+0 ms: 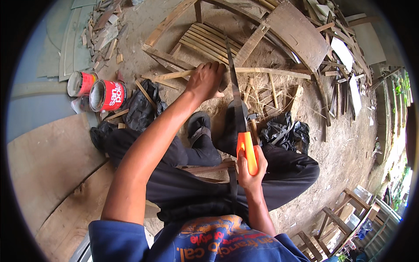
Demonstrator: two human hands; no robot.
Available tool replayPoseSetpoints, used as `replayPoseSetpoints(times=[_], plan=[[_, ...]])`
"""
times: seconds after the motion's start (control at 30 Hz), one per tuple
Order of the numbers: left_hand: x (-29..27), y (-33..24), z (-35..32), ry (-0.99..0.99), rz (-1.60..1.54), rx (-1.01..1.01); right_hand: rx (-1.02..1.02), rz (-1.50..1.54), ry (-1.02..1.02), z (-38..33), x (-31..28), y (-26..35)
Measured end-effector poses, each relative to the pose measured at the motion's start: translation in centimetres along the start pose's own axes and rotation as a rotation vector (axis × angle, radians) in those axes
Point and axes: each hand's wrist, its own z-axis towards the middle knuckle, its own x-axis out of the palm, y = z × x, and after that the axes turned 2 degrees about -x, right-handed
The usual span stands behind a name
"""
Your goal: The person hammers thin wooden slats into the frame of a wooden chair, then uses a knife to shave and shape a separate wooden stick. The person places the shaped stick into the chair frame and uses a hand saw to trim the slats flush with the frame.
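Note:
My right hand [252, 168] is closed around the orange handle of a hand saw [238, 111]. The dark blade points away from me and narrows toward its tip. It crosses a long thin wooden strip [275, 72] just to the right of my left hand [206, 81]. That hand is closed over the strip, its fingers wrapped down on it. A darker piece sits by the fingertips, and I cannot make out what it is. Whether the teeth touch the strip is hard to tell.
A slatted wooden frame [209, 41] and a flat board [298, 35] lie beyond the strip. Red paint cans [114, 95] stand at left beside black plastic bags [142, 105]. Another black bag [286, 133] and wood scraps lie at right. Offcuts are heaped at the far right.

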Motion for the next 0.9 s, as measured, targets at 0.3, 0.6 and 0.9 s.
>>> replayPoseSetpoints(times=[0.3, 0.6, 0.9], plan=[[0.6, -0.6, -0.2, -0.140, -0.040, 0.003, 0.045, 0.009, -0.006, 0.0, -0.3, 0.4], [-0.1, -1.0, -0.4, -0.052, -0.080, -0.033, -0.013, -0.035, -0.027, -2.1, -0.6, 0.2], [0.9, -0.5, -0.1, -0.041, 0.005, -0.043, -0.037, -0.013, -0.015, -2.8, -0.6, -0.1]])
